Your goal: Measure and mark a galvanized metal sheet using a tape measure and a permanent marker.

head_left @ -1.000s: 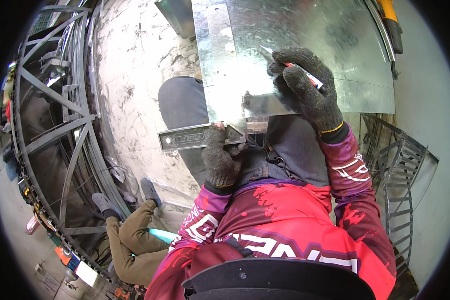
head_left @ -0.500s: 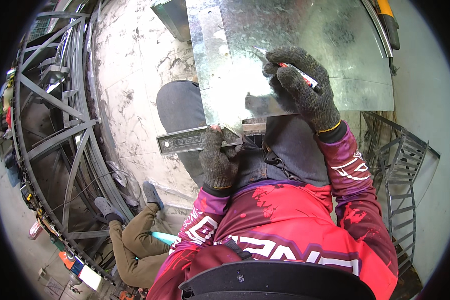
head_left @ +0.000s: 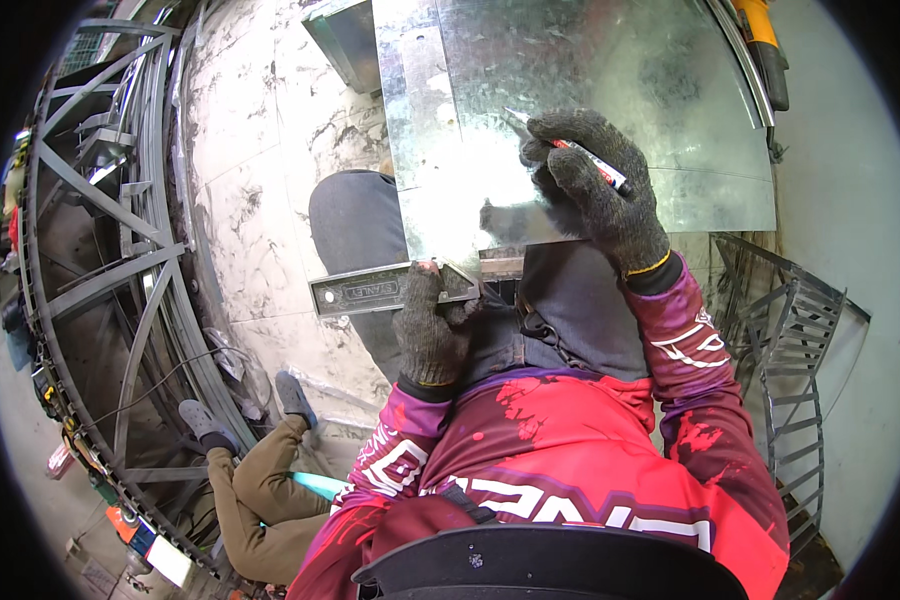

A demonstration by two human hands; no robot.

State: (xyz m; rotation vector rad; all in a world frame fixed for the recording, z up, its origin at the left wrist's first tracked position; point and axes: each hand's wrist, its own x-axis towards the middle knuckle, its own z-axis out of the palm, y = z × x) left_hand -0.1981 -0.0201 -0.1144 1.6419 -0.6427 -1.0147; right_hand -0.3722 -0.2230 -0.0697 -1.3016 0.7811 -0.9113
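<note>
A shiny galvanized metal sheet [head_left: 690,170] lies in front of me above my thighs, with strong glare over its near left part. My left hand [head_left: 432,330], in a dark knit glove, is closed on the grey handle of a try square [head_left: 360,292] at the sheet's near edge. Glare hides where the square's blade lies. My right hand [head_left: 610,185], gloved alike, grips a white and red marker pen [head_left: 602,167] over the sheet. The pen's tip points up and left; whether it touches the metal I cannot tell. Faint straight lines run across the sheet.
Welded grey steel frames [head_left: 150,250] stand along the left. Another person's legs [head_left: 270,480] stretch out at lower left. A ladder-like metal frame [head_left: 795,360] leans at right, by the wall. A yellow-and-black tool [head_left: 763,50] lies beyond the sheet's right edge.
The whole view has shifted slightly, so the sheet's near edge and my hands sit a little lower and further left. Both hands keep their grips on the square and the marker pen.
</note>
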